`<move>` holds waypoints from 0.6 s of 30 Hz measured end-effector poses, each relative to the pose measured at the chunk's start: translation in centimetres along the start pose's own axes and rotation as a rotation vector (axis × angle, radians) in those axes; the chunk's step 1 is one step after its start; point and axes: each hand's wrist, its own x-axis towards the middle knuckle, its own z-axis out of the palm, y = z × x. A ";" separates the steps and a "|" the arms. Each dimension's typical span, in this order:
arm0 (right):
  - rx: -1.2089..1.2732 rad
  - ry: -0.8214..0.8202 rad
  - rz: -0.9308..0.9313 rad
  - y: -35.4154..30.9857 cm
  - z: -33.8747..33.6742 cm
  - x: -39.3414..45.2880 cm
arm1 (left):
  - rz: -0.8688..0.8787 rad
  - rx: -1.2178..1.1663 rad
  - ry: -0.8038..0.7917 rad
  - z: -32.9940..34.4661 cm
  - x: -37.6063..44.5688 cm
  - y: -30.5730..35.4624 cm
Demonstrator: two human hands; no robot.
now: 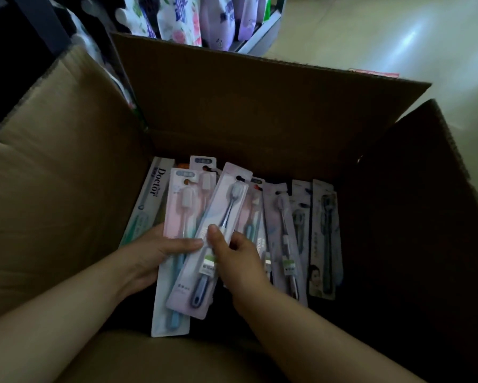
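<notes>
Inside an open cardboard box (260, 106) lie several toothbrushes in blister packs. My left hand (154, 252) grips a pink pack with a light blue toothbrush (174, 272), thumb across its front. My right hand (235, 258) pinches a lilac pack with a dark blue toothbrush (218, 217), which lies slanted over the pink one. More packs (282, 230) stand side by side to the right, and a white "Doctor" pack (149, 200) leans at the left wall.
The box's flaps stand open on the left (52, 175), back and right (425, 217). Behind the box a shelf holds flowered pouches (193, 20). A pale floor (384, 37) shows at the upper right.
</notes>
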 end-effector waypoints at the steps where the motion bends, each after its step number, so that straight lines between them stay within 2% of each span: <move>1: -0.046 0.002 -0.004 0.2 -0.1 0.1 | 0.003 -0.005 0.001 0.1 0.1 -0.2; 4: -0.263 0.013 -0.024 0.0 -0.7 0.4 | 0.025 0.005 0.054 0.2 0.4 -0.4; 6: -0.439 0.105 -0.087 -0.4 -2.1 0.8 | 0.029 0.064 0.110 -0.1 0.4 -0.3; 9: -1.188 0.440 -0.175 -0.2 -6.3 1.8 | 0.030 0.075 0.205 -0.7 0.3 -0.1; 11: -1.400 0.448 -0.082 0.5 -8.7 2.2 | 0.024 0.071 0.238 -0.9 0.2 0.2; 13: -1.328 0.407 -0.031 1.1 -9.7 2.4 | 0.016 0.074 0.240 -0.9 0.1 0.4; 18: -0.835 0.463 -0.073 1.1 -10.6 2.0 | 0.007 0.071 0.249 -0.8 0.0 0.3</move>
